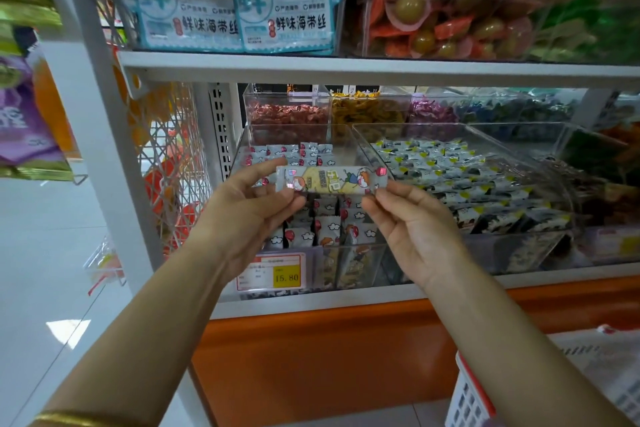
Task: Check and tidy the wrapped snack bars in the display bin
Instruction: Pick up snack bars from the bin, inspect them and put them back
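Observation:
A wrapped snack bar [332,179] with a cartoon print is held level above the clear display bin [349,262]. My left hand [249,208] pinches its left end between thumb and fingers. My right hand [412,218] pinches its right end the same way. Below the bar, several more wrapped snack bars [325,218] with red and white cloud prints stand on end in rows inside the bin. Part of the rows is hidden behind my hands.
A second clear bin [519,250] to the right holds several dark-and-yellow wrapped snacks [460,177]. A price tag [273,274] reading 15.80 hangs on the bin front. The shelf board [346,68] above carries seaweed packs. A white and red basket [474,392] stands at lower right.

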`<state>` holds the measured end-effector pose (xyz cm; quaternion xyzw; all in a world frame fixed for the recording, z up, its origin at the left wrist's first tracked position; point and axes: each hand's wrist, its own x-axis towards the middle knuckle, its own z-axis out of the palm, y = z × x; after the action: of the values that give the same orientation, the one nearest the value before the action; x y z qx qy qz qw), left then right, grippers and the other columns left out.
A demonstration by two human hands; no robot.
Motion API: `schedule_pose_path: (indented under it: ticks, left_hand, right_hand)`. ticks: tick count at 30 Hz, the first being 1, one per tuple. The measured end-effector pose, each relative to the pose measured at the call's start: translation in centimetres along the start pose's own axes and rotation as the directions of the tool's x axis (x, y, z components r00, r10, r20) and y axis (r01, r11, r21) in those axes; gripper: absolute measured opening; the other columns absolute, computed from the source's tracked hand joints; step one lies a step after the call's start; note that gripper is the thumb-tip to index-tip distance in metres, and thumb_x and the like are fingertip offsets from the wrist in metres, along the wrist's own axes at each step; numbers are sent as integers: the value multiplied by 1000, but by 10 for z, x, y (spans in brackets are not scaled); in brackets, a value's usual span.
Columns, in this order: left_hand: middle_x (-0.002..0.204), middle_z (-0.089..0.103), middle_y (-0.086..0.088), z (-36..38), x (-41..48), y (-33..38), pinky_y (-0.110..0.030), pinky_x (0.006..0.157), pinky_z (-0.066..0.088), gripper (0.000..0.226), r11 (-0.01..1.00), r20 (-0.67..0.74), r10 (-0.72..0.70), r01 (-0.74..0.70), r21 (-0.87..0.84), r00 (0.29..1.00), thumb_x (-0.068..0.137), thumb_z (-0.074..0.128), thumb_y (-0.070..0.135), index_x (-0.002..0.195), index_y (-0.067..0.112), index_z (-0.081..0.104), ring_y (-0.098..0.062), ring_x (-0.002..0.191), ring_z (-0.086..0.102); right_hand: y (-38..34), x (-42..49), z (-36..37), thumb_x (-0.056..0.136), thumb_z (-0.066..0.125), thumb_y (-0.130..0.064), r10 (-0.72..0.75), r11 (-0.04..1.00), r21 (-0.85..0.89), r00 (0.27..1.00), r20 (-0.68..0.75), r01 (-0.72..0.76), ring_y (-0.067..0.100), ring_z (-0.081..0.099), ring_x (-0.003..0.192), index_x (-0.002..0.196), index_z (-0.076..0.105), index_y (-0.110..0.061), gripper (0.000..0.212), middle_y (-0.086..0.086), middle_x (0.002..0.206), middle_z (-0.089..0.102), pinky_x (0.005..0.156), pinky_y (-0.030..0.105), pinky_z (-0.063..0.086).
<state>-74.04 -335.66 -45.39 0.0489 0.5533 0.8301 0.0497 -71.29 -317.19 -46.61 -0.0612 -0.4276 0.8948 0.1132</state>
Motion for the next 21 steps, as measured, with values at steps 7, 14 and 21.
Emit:
schedule_pose_path:
  ticks: [7, 14, 21]
  left_hand:
    - [80, 48, -7, 2, 1, -4, -24, 77, 56, 52, 961, 63, 116, -128, 247, 991, 80, 61, -3, 130, 5, 50, -18, 80, 68]
    - [61, 44, 7, 5, -5, -2, -21, 66, 56, 29, 908, 115, 139, -173, 383, 984, 80, 62, -5, 97, 18, 63, -9, 62, 61]
    - [97, 71, -9, 4, -6, -2, -21, 69, 55, 21, 923, 134, 33, -82, 377, 990, 86, 60, 26, 99, 12, 69, -16, 85, 69]
  right_hand:
    - [-3, -2, -2, 87, 51, 11, -77, 996, -54, 997, -27, 76, 14, 69, 59, 82, 59, -3, 17, 12, 80, 61, 58, 21, 56]
    - [-1, -3, -4, 89, 59, -14, -173, 915, -350, 979, 112, 202, 15, 66, 64, 99, 61, -13, 10, 7, 85, 61, 58, 25, 56]
    - [-1, -2, -5, 88, 58, 0, -230, 778, -539, 944, 235, 324, 14, 68, 79, 103, 62, -18, 23, 11, 104, 56, 72, 32, 58]
